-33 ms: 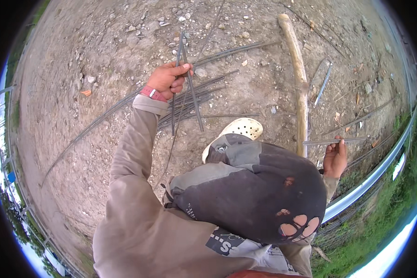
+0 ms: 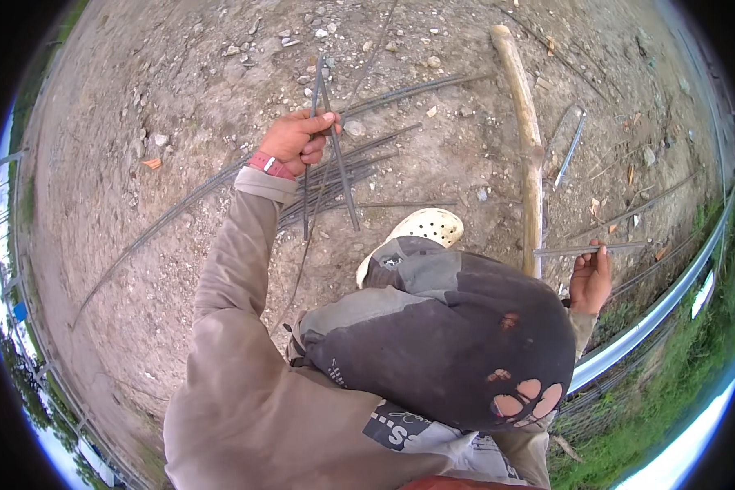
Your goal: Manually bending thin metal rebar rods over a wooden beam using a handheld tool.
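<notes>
My left hand [image 2: 298, 139] is stretched out over the dirt and closed around a few thin short steel rods [image 2: 343, 184] that cross each other and point down toward me. Under it lies a bundle of long steel bars [image 2: 384, 151] on the ground. Off to the right, my right hand [image 2: 590, 282] pinches one short grey rod [image 2: 584, 247], held level, next to a pale wooden pole [image 2: 527, 139]. My bent knee in dark torn trousers [image 2: 449, 343] fills the middle, with a white perforated clog [image 2: 429, 224] on my foot.
Stony bare dirt [image 2: 180, 98] spreads all around, with loose bars and a short rod [image 2: 572, 147] scattered to the right. A metal rail [image 2: 670, 302] curves along the right side, with grass [image 2: 678, 392] beyond it.
</notes>
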Motion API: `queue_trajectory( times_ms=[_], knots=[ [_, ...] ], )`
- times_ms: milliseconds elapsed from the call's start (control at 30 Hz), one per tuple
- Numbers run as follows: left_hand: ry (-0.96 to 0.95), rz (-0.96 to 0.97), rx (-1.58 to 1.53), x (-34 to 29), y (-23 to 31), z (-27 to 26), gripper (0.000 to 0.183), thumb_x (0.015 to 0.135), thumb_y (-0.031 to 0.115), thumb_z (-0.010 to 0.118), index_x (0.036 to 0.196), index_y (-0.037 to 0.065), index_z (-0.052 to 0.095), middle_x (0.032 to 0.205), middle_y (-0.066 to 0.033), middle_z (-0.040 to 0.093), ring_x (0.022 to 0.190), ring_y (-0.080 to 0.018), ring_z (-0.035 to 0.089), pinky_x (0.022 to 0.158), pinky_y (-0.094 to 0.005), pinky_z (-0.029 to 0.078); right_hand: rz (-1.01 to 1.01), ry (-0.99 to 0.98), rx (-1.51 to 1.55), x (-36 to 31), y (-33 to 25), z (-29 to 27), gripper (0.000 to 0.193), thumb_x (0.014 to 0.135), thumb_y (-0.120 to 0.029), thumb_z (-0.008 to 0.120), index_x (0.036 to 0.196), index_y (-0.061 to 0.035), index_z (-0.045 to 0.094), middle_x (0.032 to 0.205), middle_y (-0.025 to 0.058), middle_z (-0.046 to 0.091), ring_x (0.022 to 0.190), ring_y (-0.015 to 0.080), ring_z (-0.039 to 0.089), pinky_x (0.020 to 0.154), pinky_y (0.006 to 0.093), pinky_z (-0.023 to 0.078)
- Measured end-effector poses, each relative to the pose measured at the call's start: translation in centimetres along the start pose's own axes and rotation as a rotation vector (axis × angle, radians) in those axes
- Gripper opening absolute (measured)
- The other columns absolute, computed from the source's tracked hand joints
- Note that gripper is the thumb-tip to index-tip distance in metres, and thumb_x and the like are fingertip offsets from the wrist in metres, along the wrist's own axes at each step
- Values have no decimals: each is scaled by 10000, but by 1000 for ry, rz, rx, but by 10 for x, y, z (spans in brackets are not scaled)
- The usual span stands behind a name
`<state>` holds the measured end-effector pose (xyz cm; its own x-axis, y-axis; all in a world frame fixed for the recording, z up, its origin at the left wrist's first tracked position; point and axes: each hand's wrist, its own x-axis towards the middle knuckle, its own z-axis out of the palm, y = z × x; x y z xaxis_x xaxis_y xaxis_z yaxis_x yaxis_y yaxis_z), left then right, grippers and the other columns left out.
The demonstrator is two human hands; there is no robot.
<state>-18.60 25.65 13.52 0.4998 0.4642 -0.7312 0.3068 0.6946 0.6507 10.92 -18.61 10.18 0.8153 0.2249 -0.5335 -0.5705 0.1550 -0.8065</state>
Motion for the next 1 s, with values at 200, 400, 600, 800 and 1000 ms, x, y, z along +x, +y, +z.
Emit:
queue_trajectory(
  times_ms=[200,400,600,800,1000],
  knots=[
    [-3,0,89,13,-12,-22,179,865,148,562,938,-14,579,777,-50,588,413,-38,346,350,-206,275,21,-3,-11,2,3,2,191,908,-186,511,1023,-36,537,956,58,584,703,106,501,627,251,430],
    [75,315,1414,12,-37,-85,242,779,208,630,971,64,656,808,-119,646,715,-226,596,675,-350,461,52,30,5,1,5,2,211,912,-181,503,1058,-31,529,977,59,584,697,97,502,624,241,434],
    [509,272,1665,-6,-82,-126,209,755,205,621,953,150,657,888,-100,611,832,-317,593,716,-409,474,0,45,-64,-1,8,9,230,913,-191,505,1075,-29,516,970,47,566,708,85,495,612,224,436],
    [600,401,1397,-22,-110,-135,232,749,203,642,977,162,653,930,-109,584,862,-299,591,725,-406,483,69,55,-97,1,11,1,200,912,-187,507,1051,-44,521,983,50,561,717,86,494,626,221,434],
    [964,223,1373,-77,-52,-225,236,774,234,619,960,93,653,912,-171,615,840,-352,591,743,-413,476,127,53,-84,7,15,-9,214,907,-190,519,1056,-36,513,1004,54,563,733,95,502,640,228,444]
  ],
)
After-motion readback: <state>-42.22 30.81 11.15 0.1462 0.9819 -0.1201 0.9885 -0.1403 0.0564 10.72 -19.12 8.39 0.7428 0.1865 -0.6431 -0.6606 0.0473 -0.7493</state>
